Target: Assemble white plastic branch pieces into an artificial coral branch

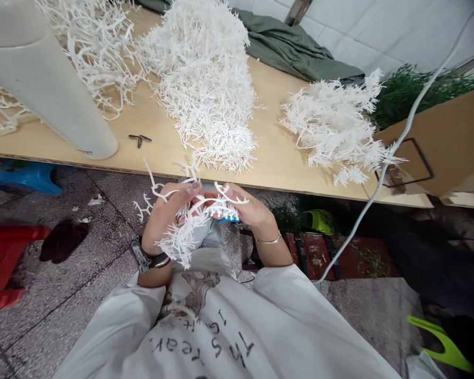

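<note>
In front of my lap, just off the table's near edge, both hands are closed on white plastic branch sprigs (184, 237). My left hand (164, 213) has its thumb pressed over a forked stem, and frilly tips hang below its palm. My right hand (255, 208) pinches the other end of the branching piece, its fingertips partly hidden behind the stems. A bit of blue shows under the right fingers; what it is I cannot make out. On the table beyond lies a tall pile of frilly white sprigs (205, 79). Bare white branching stems (102, 52) lie to its left.
A smaller white sprig heap (335, 121) lies at right beside a cardboard box (450, 137). A pale bottle (51, 79) stands at left near sunflower seeds (140, 139). A white cable (363, 210) crosses the right side. Red (8, 263) and blue stools (27, 176) stand left.
</note>
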`<state>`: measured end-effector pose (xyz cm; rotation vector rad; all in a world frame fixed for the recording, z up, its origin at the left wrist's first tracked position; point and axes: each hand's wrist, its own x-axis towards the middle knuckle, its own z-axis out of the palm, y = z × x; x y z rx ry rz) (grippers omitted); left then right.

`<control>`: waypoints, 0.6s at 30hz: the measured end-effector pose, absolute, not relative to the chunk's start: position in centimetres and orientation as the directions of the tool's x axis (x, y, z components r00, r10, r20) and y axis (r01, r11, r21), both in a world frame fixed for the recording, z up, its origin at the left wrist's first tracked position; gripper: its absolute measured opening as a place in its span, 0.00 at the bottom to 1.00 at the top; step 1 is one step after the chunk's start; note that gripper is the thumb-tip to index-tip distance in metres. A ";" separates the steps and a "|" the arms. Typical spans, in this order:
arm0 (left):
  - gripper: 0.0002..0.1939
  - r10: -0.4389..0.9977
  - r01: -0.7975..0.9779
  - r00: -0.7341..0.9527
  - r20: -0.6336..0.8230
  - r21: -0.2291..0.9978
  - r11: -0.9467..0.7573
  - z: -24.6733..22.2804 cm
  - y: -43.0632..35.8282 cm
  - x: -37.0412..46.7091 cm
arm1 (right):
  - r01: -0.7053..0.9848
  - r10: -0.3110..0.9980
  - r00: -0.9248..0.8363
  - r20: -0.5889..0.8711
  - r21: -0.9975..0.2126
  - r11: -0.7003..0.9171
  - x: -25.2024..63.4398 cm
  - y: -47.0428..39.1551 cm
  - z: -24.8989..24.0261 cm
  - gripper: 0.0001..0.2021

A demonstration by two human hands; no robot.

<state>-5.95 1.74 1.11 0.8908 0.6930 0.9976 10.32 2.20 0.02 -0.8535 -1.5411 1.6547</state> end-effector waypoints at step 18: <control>0.17 0.827 -0.149 0.469 0.311 0.951 -0.273 2.4 -1.1 -5.4 | -0.781 0.993 -0.043 0.112 -0.624 0.037 11.4 0.2 3.8 0.18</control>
